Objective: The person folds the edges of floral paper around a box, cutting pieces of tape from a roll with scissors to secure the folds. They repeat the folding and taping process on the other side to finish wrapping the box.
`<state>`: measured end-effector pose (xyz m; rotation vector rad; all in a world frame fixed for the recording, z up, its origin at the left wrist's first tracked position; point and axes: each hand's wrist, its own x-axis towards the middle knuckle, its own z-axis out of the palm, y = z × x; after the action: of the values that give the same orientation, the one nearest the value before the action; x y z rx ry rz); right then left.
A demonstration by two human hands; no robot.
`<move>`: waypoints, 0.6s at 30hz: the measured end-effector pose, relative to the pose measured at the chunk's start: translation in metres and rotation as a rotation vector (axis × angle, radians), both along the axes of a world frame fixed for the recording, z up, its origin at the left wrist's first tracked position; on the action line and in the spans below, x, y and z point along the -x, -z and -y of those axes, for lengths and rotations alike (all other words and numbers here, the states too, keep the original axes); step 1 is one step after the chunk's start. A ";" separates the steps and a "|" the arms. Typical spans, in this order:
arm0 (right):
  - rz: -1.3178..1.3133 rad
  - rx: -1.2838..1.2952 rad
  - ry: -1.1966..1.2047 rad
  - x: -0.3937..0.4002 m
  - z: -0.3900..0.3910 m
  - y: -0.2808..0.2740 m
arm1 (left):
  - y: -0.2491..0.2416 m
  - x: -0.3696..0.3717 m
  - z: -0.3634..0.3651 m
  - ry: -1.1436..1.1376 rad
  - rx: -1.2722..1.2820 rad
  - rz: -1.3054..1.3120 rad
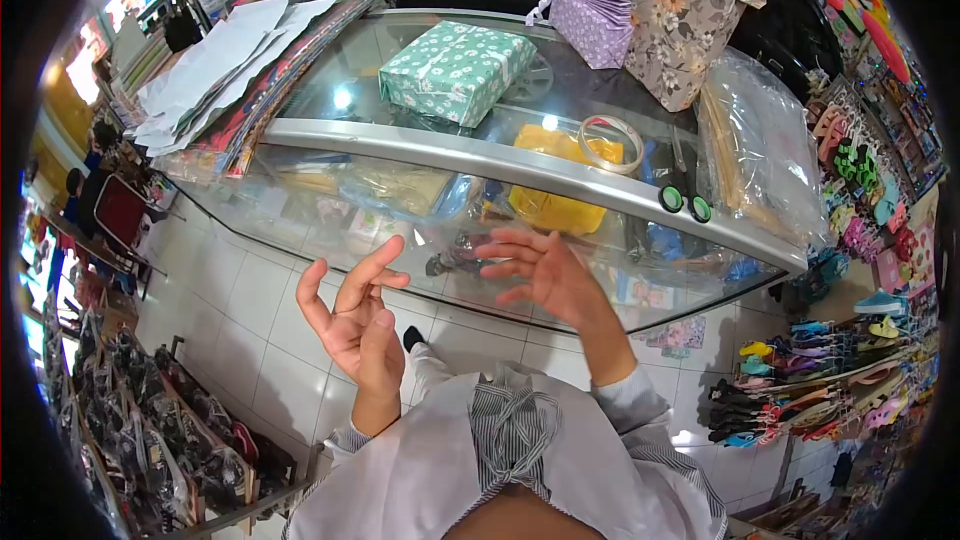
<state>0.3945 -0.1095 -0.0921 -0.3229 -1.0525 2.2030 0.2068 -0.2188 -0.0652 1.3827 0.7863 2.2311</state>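
Note:
My left hand (360, 325) is raised in front of the glass counter (410, 145), palm up, fingers apart and partly curled, holding nothing. To its right, my right hand (550, 280) hovers before the counter's front, fingers stretched and slightly spread, also empty. On the counter top sits a box wrapped in green daisy paper (455, 70). A roll of clear tape (612, 145) lies nearer the metal edge. Scissors with green-ringed black handles (685, 204) rest over that edge, close to my right hand but apart from it.
A purple wrapped gift (593, 28) and a taller brown floral one (680, 25) stand at the back right. Clear plastic packs (760, 140) lie on the right end, stacked paper sheets (215, 65) on the left. Racks of hair accessories (815, 380) and bagged goods (150, 420) flank me.

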 end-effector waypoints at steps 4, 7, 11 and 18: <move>-0.199 0.186 0.056 0.012 -0.003 0.015 | 0.005 0.008 0.007 -0.034 0.023 -0.011; -0.175 0.150 0.167 0.010 -0.003 0.015 | 0.012 0.016 0.012 -0.067 0.047 -0.002; -0.162 0.158 0.262 0.008 -0.002 0.014 | 0.019 0.024 0.015 -0.093 0.099 0.007; -0.080 -0.091 0.568 0.020 -0.004 0.010 | 0.032 0.039 -0.002 -0.167 0.148 0.135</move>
<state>0.3748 -0.1057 -0.1018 -0.4282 -0.8805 1.6425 0.1675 -0.2164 -0.0969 1.1226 1.0284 2.3092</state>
